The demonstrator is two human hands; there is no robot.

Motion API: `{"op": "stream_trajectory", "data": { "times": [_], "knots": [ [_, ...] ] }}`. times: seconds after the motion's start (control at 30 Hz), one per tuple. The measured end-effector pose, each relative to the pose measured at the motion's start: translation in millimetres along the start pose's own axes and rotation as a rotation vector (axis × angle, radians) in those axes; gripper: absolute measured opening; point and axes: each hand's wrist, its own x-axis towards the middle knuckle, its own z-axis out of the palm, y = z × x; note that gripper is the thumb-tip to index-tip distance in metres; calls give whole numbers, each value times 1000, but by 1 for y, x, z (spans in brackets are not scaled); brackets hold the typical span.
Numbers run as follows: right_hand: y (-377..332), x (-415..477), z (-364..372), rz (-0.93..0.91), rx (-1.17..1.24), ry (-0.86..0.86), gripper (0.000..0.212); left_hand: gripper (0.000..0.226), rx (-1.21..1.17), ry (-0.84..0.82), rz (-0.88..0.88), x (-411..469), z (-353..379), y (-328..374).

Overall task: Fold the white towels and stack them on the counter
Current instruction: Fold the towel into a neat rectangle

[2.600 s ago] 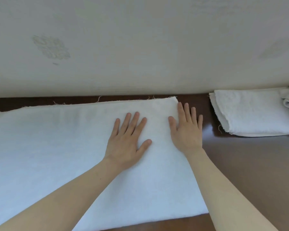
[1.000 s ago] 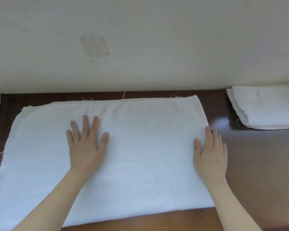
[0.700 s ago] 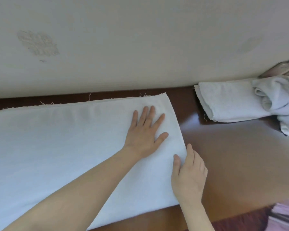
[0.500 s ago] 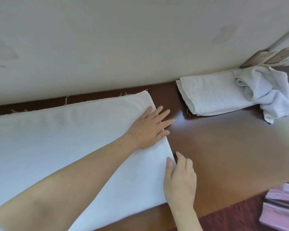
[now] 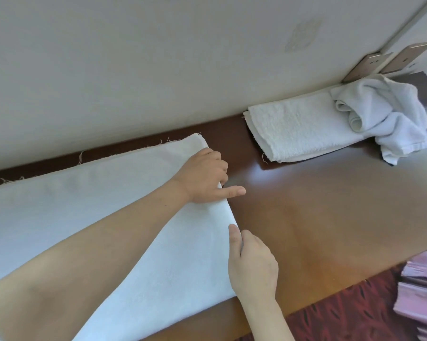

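Your right hand [image 5: 253, 264] touches with the thumb the right edge of the large towel [image 5: 109, 205] on the counter [image 5: 318, 217]; its fingers are hidden, so I cannot tell the grip. Farther, your left hand [image 5: 205, 178] curls round this edge. Far right lies a folded towel [image 5: 293, 129].

L hand [image 5: 202, 175]: fingers curled on towel [image 5: 109, 205] edge | R hand [image 5: 253, 264]: fingers curled, thumb up
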Motion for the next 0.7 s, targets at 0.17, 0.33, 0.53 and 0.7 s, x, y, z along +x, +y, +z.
{"op": "stream_trajectory", "data": {
  "times": [0.17,0.33,0.53,0.7],
  "knots": [
    [-31,-12,-14,-30,135,-67,68,74,18,-50,-40,-23,-31,-7],
    [-80,-40,-15,-102,321,-149,63,79,14,38,-61,-69,-66,-32],
    [-156,-97,7,-190,368,-244,63,86,-44,117,-146,-168,-94,-74],
    [-225,-156,39,-211,381,-306,70,59,-39,299,-109,-269,-115,-115]
  ]
}}
